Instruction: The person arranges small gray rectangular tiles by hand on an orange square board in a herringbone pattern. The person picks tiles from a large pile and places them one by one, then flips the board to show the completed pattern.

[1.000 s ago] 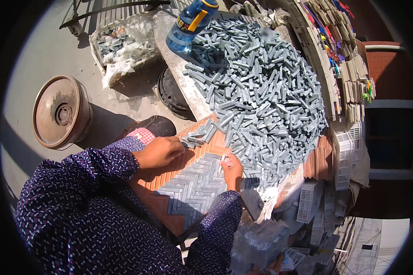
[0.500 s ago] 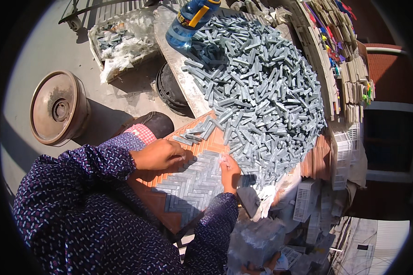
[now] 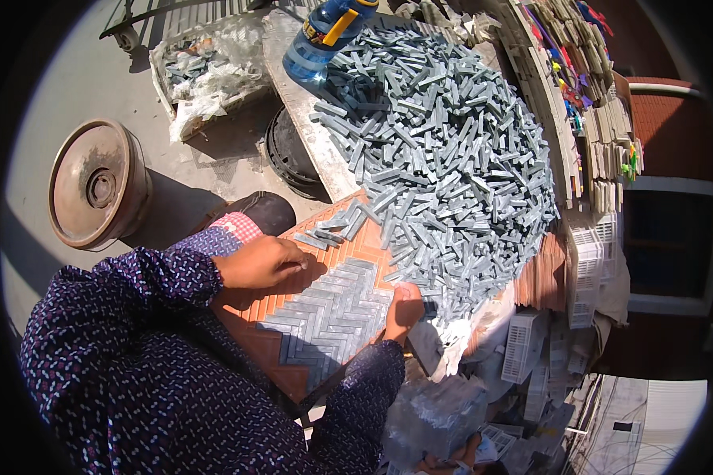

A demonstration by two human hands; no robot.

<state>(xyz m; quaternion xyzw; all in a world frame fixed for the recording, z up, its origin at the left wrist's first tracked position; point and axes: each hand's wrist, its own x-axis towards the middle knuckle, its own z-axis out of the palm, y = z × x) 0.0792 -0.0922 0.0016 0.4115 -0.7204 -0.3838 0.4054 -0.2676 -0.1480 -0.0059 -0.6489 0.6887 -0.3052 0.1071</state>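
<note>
An orange tray (image 3: 251, 346) with herringbone grooves lies before me. Narrow grey stone strips (image 3: 334, 303) fill much of it in a zigzag pattern. My left hand (image 3: 263, 263) hovers over the tray's left part with fingers curled together; whatever is in them, if anything, is hidden. At the tray's right edge is my right hand (image 3: 405, 310), closed with the thumb uppermost, beside the laid strips. I cannot make out what it holds. A few loose strips (image 3: 330, 230) rest on the tray's far end. Beyond it spreads a large heap of similar strips (image 3: 451, 158).
A blue water bottle (image 3: 309, 49) stands at the heap's far left. Left on the ground are a round brown metal drum (image 3: 95, 186), a black tub (image 3: 287, 158) and a crate with plastic wrapping (image 3: 214, 71). White plastic crates (image 3: 523, 346) and stacked orange trays (image 3: 540, 273) are at right.
My left hand has drawn back a little to the left. My right hand has moved down and to the right, away from the laid strips' upper end.
</note>
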